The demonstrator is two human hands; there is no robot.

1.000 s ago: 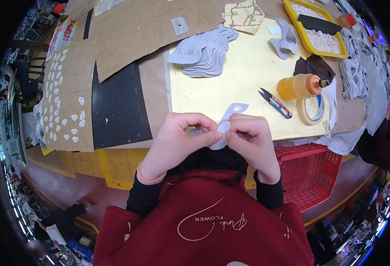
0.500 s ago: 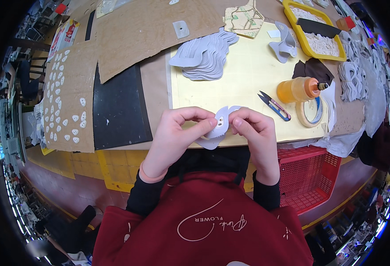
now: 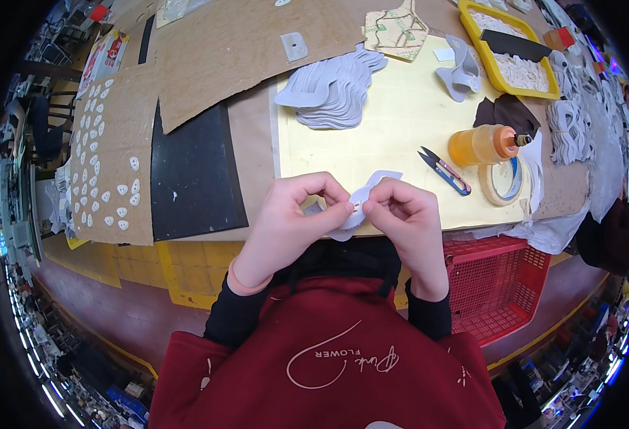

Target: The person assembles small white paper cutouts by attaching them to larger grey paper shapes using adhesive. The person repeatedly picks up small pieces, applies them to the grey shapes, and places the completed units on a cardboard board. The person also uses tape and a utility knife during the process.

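Note:
Both my hands meet over the table's front edge, pinching a light grey cut fabric piece (image 3: pixel 377 180). My left hand (image 3: pixel 296 211) grips it between thumb and index finger from the left. From the right, my right hand (image 3: pixel 407 214) presses thumb against fingers on the same piece. Between the thumb tips a small white patch with dark holes partly shows; the fingers hide the rest. Beyond my hands lies a fanned stack of similar grey pieces (image 3: pixel 332 93). Thread snips (image 3: pixel 444 171) rest to the right of my right hand.
An orange squeeze bottle (image 3: pixel 479 146) lies beside a roll of masking tape (image 3: pixel 487 187). A yellow tray (image 3: pixel 495 71) of white bits stands far right. At left, a cardboard sheet (image 3: pixel 114 179) carries several small white patches near a black board (image 3: pixel 193 179). A red basket (image 3: pixel 500 286) sits below the edge.
The grey piece has turned and tilted in my hands, and its top end now points right. My fingertips have drawn closer together over the white patch, covering more of it.

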